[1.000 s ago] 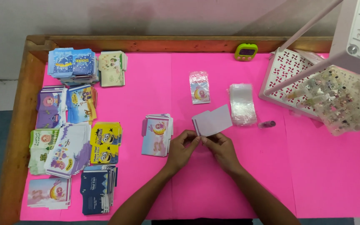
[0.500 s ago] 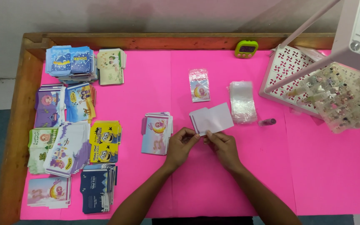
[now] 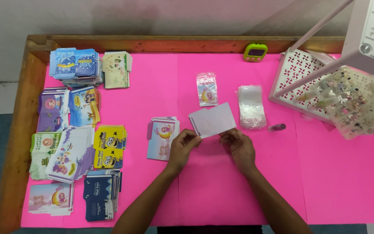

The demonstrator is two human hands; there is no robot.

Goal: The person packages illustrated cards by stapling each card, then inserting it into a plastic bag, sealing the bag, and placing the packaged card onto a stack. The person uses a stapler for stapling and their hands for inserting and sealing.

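Observation:
Both my hands hold a small stack of pale lilac cards (image 3: pixel 213 119) above the pink table cover (image 3: pixel 338 186). My left hand (image 3: pixel 183 146) pinches the stack's lower left corner and my right hand (image 3: pixel 239 146) grips its lower right edge. Just left of my left hand lies a pile of printed cards (image 3: pixel 161 138) with a moon picture. Beyond the held stack lie one filled clear packet (image 3: pixel 207 89) and a pile of empty clear sleeves (image 3: pixel 251 106).
Several piles of printed cards (image 3: pixel 76 130) cover the table's left side. A green timer (image 3: pixel 256 52) sits at the far edge. A white lattice basket (image 3: pixel 299 76), a bag of small trinkets (image 3: pixel 347 102) and a small purple tube (image 3: pixel 277 127) are at the right.
The card stack has tilted slightly and my fingers have shifted along its lower edge. Everything else stays put.

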